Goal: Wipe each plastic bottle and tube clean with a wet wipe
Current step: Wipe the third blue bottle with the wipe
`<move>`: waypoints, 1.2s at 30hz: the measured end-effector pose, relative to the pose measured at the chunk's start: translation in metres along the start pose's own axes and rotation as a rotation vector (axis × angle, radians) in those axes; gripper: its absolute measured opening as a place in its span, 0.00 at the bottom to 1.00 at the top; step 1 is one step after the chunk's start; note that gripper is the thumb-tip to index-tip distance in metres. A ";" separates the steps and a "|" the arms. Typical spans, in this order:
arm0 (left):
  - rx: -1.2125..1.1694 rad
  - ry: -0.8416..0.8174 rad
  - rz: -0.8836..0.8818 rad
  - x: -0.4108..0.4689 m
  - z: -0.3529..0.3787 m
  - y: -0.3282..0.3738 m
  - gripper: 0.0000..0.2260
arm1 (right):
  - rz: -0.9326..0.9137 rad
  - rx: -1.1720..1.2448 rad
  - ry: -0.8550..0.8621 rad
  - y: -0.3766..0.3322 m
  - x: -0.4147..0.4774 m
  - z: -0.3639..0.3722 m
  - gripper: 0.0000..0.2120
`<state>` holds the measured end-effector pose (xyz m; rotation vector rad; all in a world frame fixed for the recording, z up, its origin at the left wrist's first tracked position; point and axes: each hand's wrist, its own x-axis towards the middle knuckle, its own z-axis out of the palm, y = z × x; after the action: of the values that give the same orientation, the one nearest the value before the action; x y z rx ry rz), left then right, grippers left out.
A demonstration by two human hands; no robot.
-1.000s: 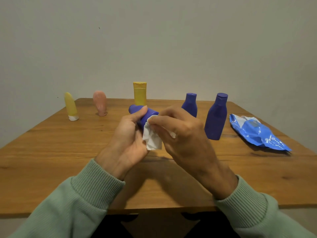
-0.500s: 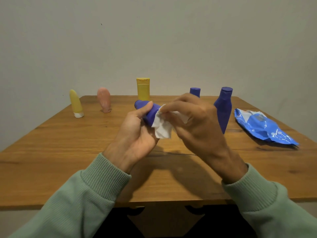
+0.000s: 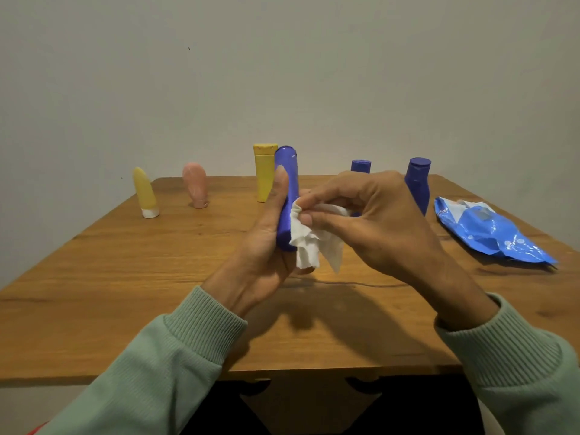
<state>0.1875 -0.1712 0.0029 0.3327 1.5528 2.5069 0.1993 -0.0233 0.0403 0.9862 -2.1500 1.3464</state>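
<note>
Left end of the surface [image 3: 125, 277]: small yellow tube [image 3: 145, 193], pink tube [image 3: 195, 185] and tall yellow tube [image 3: 263, 172] all stand upright, nothing touching them, same as a second ago.

Centre is where the change is. The left grip [image 3: 263, 246] is closed round the blue bottle [image 3: 287, 196], thumb up its left side and fingers behind. A second ago we hold that bottle tilted, far end pointing back-left. Now it's near vertical, clear of the surface, with its top end above the thumb tip and overlapping the tall yellow tube in view.

The right grip [image 3: 376, 221] pinches the wet wipe [image 3: 309, 243] between thumb and fingertips. The wipe is pressed to the right side of the bottle's lower half, and a loose tail hangs below it.

Our read: we've re-oriented to run the wipe along the length or reach a fresh face. This bottle is mid-wipe, not done.

Right side: the small blue bottle [image 3: 361, 166] is mostly hidden behind the right grip, only its cap showing. The tall blue bottle [image 3: 417, 183] stands upright. The wipe pack [image 3: 489, 233] lies flat near the right edge.

We can't tell from here which of the standing items are already clean.
</note>
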 end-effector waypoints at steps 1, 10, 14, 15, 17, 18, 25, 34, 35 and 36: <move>0.085 0.015 0.016 0.001 0.000 -0.001 0.33 | 0.001 0.000 0.002 0.000 0.000 -0.001 0.07; -0.202 0.042 0.021 0.003 -0.002 0.002 0.24 | -0.061 -0.049 -0.058 -0.005 0.001 -0.004 0.07; -0.294 0.050 0.011 0.003 -0.006 0.007 0.28 | -0.037 -0.107 -0.116 -0.009 0.002 -0.017 0.08; -0.298 0.047 0.015 0.003 -0.007 0.007 0.28 | -0.034 -0.118 -0.129 -0.010 0.002 -0.020 0.08; -0.308 0.033 0.012 0.003 -0.008 0.008 0.27 | -0.034 -0.139 -0.149 -0.012 0.002 -0.023 0.08; -0.311 0.021 0.003 0.003 -0.008 0.008 0.26 | -0.030 -0.141 -0.151 -0.012 0.002 -0.024 0.07; -0.280 -0.058 -0.021 -0.001 0.000 0.003 0.26 | -0.053 -0.197 -0.144 -0.016 -0.004 -0.003 0.10; -0.360 -0.101 -0.051 0.004 -0.004 -0.002 0.41 | -0.161 -0.433 -0.123 -0.008 -0.016 0.024 0.11; -0.369 -0.088 -0.048 0.005 -0.005 -0.002 0.41 | -0.161 -0.426 -0.166 -0.008 -0.015 0.023 0.11; -0.376 -0.072 -0.038 0.005 -0.006 -0.003 0.40 | -0.152 -0.412 -0.191 -0.007 -0.014 0.021 0.12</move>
<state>0.1813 -0.1737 -0.0014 0.3282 1.0204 2.6510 0.2138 -0.0390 0.0260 1.1114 -2.3082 0.7209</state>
